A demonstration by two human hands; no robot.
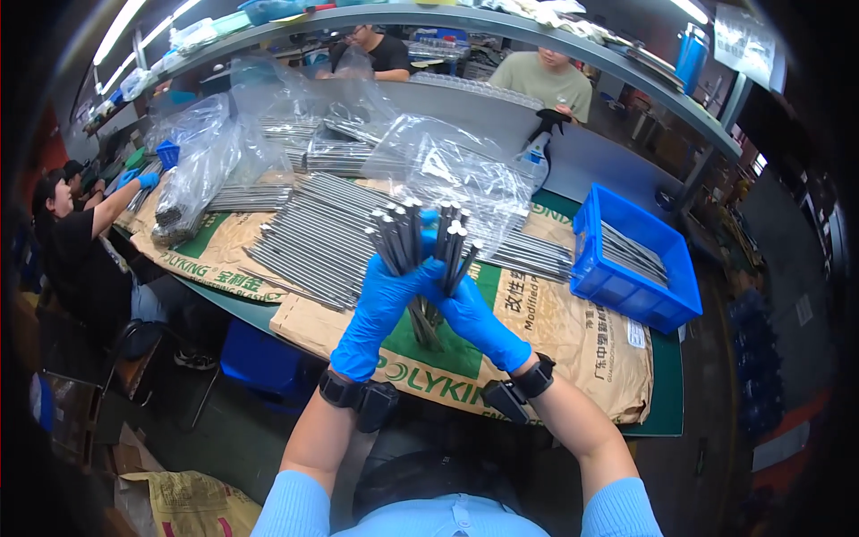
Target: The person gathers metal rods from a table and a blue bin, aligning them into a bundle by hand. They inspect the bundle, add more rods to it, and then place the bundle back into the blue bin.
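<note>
Blue gloves cover both of my hands. My left hand [383,300] is closed round a cluster of thin metal rods [400,240], which stand roughly upright above the bench. My right hand [474,318] grips a second cluster of rods [453,237] close beside it, and the two hands touch. The rods' upper ends fan apart, with bright tips toward me, while their lower ends show beneath my hands. Just to the left, a wide row of similar rods [324,234] lies flat on brown paper sacks [586,345].
Clear plastic bags [461,166] and more rods lie at the back. On the right stands a blue bin [631,300] with rods inside, near a spray bottle [540,148]. A metal shelf [429,16] spans overhead. Co-workers sit at the left [76,233] and across the bench [541,85].
</note>
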